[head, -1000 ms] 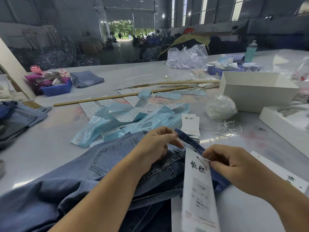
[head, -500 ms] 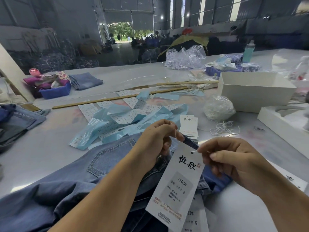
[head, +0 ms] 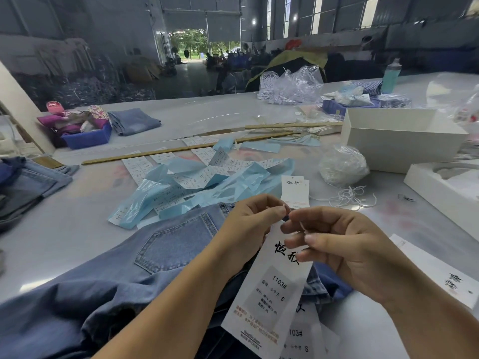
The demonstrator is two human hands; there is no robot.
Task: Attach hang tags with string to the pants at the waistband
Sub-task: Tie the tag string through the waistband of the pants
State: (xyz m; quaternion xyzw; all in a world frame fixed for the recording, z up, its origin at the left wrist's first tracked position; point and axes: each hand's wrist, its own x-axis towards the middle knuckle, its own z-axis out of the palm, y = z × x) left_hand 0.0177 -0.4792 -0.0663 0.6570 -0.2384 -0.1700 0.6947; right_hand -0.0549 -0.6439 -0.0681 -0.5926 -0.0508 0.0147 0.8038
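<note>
Blue denim pants (head: 166, 250) lie across the near table, a back pocket facing up. A white hang tag (head: 269, 299) with black characters and "1103#" hangs over the waistband area, a second tag (head: 300, 335) partly under it. My left hand (head: 248, 229) pinches the thin white string at the tag's top. My right hand (head: 344, 250) sits just right of it, fingertips pinching the string's other end. The waistband itself is hidden behind my hands and the tag.
A small stack of spare tags (head: 295, 191) lies past my hands, with loose white strings (head: 350, 196) and a bag of strings (head: 342, 165) to the right. Blue plastic and label strips (head: 197, 182), white boxes (head: 399, 138), folded jeans (head: 23, 185) at left.
Both hands have come together above the tag's top. The tag has swung from edge-on to hanging flat, face up, and sits lower over the pants.
</note>
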